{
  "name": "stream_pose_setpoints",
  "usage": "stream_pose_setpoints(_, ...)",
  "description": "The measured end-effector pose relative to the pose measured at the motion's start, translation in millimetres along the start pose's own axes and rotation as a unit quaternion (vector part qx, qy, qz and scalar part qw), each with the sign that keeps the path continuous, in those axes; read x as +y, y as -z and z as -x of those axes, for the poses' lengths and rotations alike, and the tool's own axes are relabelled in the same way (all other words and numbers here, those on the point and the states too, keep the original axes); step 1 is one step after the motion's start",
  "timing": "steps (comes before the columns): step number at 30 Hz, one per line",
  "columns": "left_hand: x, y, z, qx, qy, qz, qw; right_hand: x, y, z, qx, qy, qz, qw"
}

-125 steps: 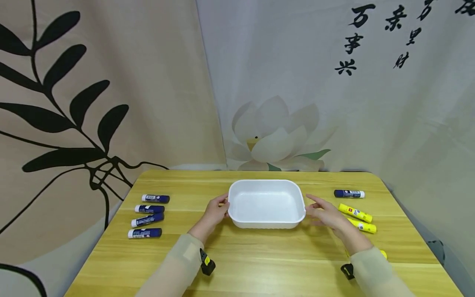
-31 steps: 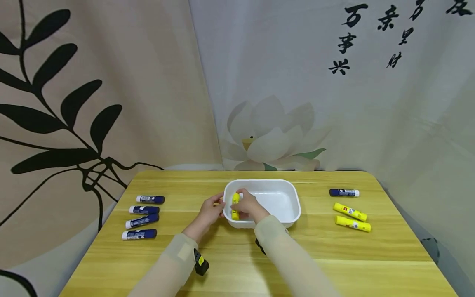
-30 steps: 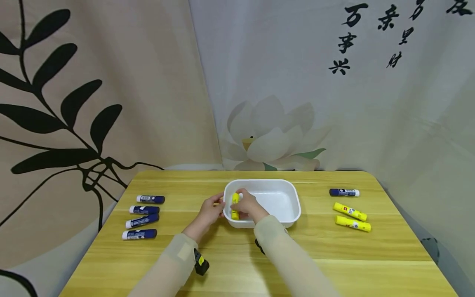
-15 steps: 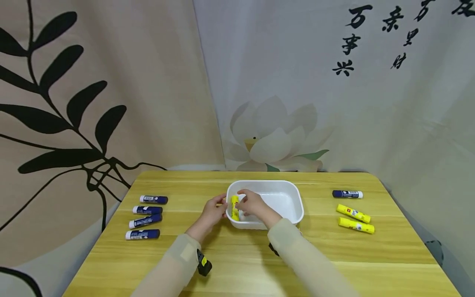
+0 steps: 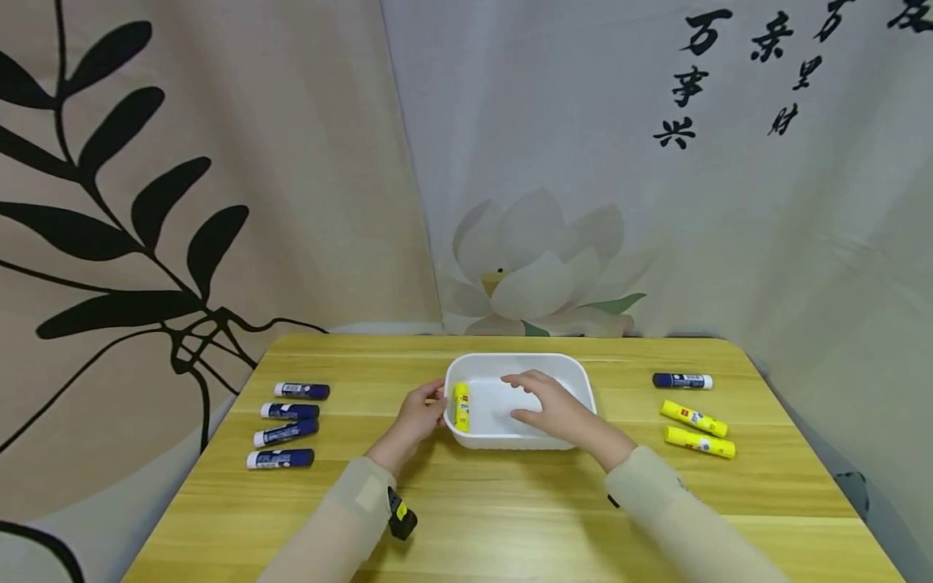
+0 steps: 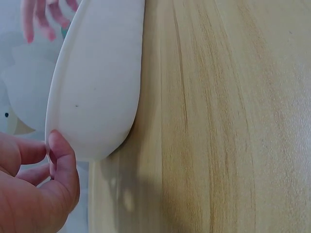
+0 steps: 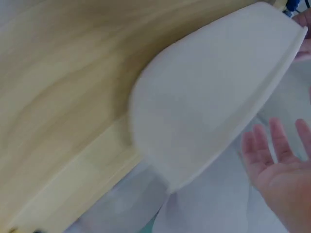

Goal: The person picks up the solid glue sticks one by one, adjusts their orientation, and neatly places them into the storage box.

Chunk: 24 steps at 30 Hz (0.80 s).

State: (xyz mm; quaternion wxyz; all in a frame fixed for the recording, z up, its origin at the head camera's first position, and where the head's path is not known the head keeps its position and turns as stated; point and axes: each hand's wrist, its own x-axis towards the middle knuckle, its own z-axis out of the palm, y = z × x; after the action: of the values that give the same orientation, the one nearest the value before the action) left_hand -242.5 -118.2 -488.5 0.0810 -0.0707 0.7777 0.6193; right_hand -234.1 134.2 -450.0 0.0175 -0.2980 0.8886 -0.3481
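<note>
A white plastic tray point(image 5: 521, 442) stands near the far edge of the wooden table. My left hand point(image 5: 419, 421) pinches its left rim between thumb and fingers, which the left wrist view shows closely. Inside the tray, along its left wall, lies a yellow glue stick point(image 5: 462, 407). Over the tray's right half hovers my right hand point(image 5: 557, 409), fingers spread and holding nothing. In the right wrist view the same right hand point(image 7: 282, 170) is apart from the tray wall point(image 7: 209, 87).
To the left, several dark blue glue sticks point(image 5: 283, 459) with white caps lie in a column. At the right are one dark blue glue stick point(image 5: 683, 380) and two yellow ones, an upper glue stick point(image 5: 695, 418) and a lower glue stick point(image 5: 700, 442). A printed curtain hangs behind the table point(image 5: 466, 518).
The right hand has brought a yellow glue stick from the right into the tray, let it go and moved back to the right. My left hand keeps its hold on the rim.
</note>
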Motion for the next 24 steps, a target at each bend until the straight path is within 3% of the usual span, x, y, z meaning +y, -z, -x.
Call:
stream_pose_setpoints(4,-0.5,0.1,-0.3,0.000,0.005,0.001,1.0000,14.9,20.4,29.9,0.014,0.013,0.042,0.9989)
stream_pose_setpoints(14,0.8,0.6,1.8,0.002,0.008,0.006,0.9999,73.7,66.8,110.0,0.078,-0.034,0.115,0.9898)
stream_pose_setpoints(19,0.2,-0.2,1.4,0.004,0.009,0.010,0.9999,104.1,84.3,145.6,0.057,-0.074,0.156,0.9833)
stream_pose_setpoints(22,-1.9,-0.6,-0.2,0.006,0.005,0.010,0.9999,116.8,91.4,158.9,0.027,-0.101,0.183,0.9775)
stream_pose_setpoints(24,-3.2,-0.5,-1.5,0.006,0.003,0.010,0.9999,124.6,93.7,164.5,0.018,-0.096,0.209,0.9730)
